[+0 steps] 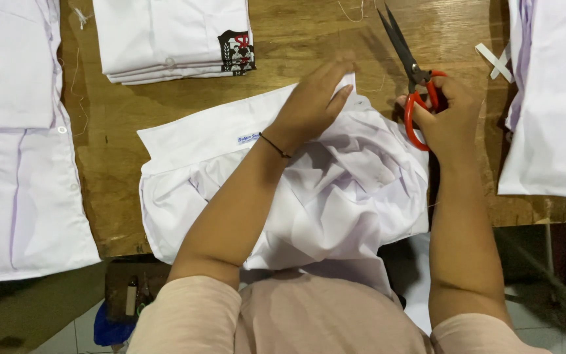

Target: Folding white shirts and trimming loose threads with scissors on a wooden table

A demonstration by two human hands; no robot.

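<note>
Directly under left hand (312, 105): white shirt (335, 196)

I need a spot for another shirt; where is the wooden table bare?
Bare wooden table lies between the white shirt at left and the crumpled white shirt, and above it beside the folded white stack. The red-handled scissors crowd the right.

A white shirt (335, 196) lies crumpled at the near edge of the wooden table, its collar band stretched flat toward the far left with a small label sewn on it, the body bunched in loose folds and spilling over the near edge. A pair of scissors (413, 78) with orange-red handles and dark blades sits just right of the shirt's far corner, blades shut and pointing far and slightly left.
</note>
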